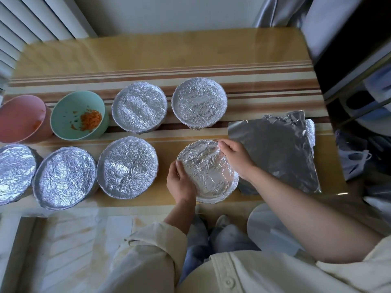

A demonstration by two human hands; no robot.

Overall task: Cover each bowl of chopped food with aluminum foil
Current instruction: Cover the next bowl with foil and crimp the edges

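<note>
The foil [208, 170], likely thin and tear-prone, is pinched along its crimped edge by left grip [181, 182] and right grip [234, 154].

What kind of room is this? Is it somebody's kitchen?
Probably a home kitchen or dining corner. A striped wooden table holds foil-covered bowls and a green bowl of chopped orange food, spare foil sheets lie at the right, and a curtain hangs behind.
</note>
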